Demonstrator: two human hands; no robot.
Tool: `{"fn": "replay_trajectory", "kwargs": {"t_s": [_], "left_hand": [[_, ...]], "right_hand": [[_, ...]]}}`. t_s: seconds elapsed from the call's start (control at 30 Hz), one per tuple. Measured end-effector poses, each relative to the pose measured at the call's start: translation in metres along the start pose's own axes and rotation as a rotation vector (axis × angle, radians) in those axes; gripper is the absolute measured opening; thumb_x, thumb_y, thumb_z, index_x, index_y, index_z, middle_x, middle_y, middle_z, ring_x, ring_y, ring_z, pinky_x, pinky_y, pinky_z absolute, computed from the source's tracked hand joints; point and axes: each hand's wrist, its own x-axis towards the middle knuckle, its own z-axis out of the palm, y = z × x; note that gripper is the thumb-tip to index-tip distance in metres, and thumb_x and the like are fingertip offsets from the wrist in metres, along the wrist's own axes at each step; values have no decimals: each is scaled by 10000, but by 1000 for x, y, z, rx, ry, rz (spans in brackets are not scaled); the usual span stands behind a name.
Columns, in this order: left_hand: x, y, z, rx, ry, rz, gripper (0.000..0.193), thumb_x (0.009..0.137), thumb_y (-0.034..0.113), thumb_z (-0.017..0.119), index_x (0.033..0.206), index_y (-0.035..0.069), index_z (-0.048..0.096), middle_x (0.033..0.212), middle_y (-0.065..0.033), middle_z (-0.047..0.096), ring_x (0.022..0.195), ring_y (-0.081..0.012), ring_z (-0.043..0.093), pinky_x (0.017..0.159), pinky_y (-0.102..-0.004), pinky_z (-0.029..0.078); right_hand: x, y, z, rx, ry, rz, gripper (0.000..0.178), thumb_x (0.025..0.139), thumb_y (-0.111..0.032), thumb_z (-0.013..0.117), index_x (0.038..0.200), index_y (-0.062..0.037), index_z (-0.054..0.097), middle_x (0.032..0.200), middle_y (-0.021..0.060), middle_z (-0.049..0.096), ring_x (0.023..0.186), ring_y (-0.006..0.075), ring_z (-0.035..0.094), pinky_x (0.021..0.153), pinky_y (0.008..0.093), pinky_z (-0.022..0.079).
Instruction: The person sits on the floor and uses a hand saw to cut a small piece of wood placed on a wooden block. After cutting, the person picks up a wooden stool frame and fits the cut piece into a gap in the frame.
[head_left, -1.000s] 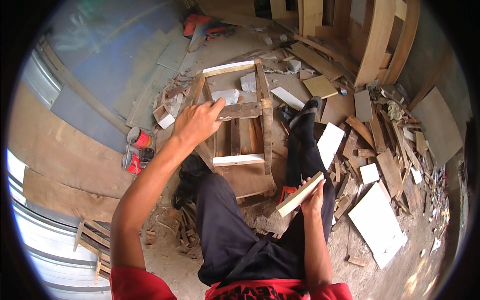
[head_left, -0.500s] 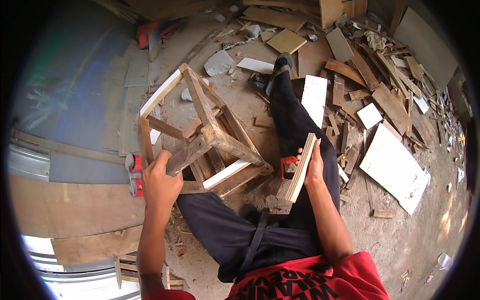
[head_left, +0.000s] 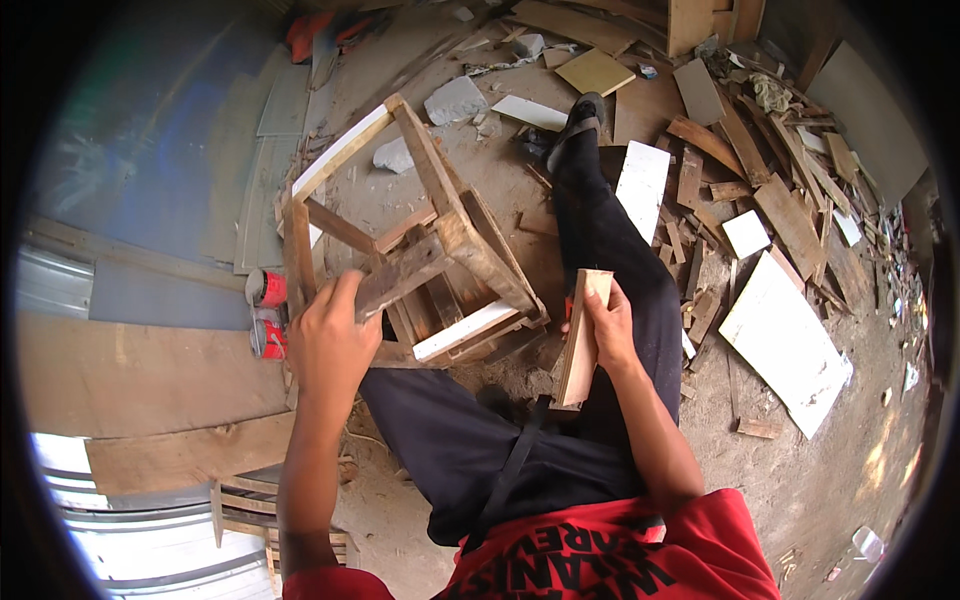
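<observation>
A rough wooden stool frame (head_left: 420,145) stands tilted left of centre, its bars partly edged in white. My left hand (head_left: 335,335) is closed round its near left part, by the end of a dark crossbar (head_left: 405,275). In front of my right thigh, my right hand (head_left: 610,325) grips a short thick piece of wood (head_left: 582,345), thumb on its broad face and fingers behind. The piece stands nearly upright, apart from the stool frame. A sliver of something orange (head_left: 569,306) shows behind it, mostly hidden.
Two red cans (head_left: 267,288) stand left of the stool frame. A heap of wood scraps (head_left: 790,215) spreads at the far right, with a large white board (head_left: 787,343) nearer me. Concrete lumps (head_left: 455,101) lie beyond the frame. A slatted wooden piece (head_left: 250,508) is at the lower left.
My right hand has turned the piece of wood, so its broad face now shows, and moved it slightly left. The orange thing behind it is more hidden. My left hand keeps its hold.
</observation>
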Motion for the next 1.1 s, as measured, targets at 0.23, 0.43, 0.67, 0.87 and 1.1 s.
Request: {"fn": "replay_trajectory", "kwargs": {"t_s": [0.23,0.43,0.67,0.87,1.1], "left_hand": [[-15,-3,8,3,-12,39,425,680,110,801,1045,90,585,923,-97,674,827,-321,687,687,-409,555],[7,-24,20,1,0,33,420,726,151,789,1087,76,588,904,-124,687,787,-353,687,667,-432,560],[12,-9,12,-83,201,74,372,757,189,786,1072,81,619,965,-108,674,879,-319,667,751,-403,551],[-50,12,48,-726,495,248,365,792,117,741,1122,22,618,1077,-131,623,987,-264,610,862,-364,507],[-99,73,107,-1378,-96,-230,464,867,144,733,1256,-35,554,1174,-169,644,1150,-254,615,972,-366,490]], "right_hand": [[-3,32,55,-204,43,-24,374,959,-325,660,1082,4,529,899,52,600,731,111,595,594,279,537],[31,56,68,-333,125,-212,379,977,-353,633,1052,13,569,934,54,625,871,104,542,798,281,459],[1,33,68,-491,83,-270,358,943,-308,684,1063,10,572,947,65,637,879,110,564,805,285,475],[-28,27,71,-669,-142,-414,443,810,-240,827,1074,16,580,933,126,722,851,158,674,756,307,530],[-21,6,104,-678,-208,-584,447,828,-287,804,1071,19,586,877,117,708,759,140,666,659,282,529]]}}
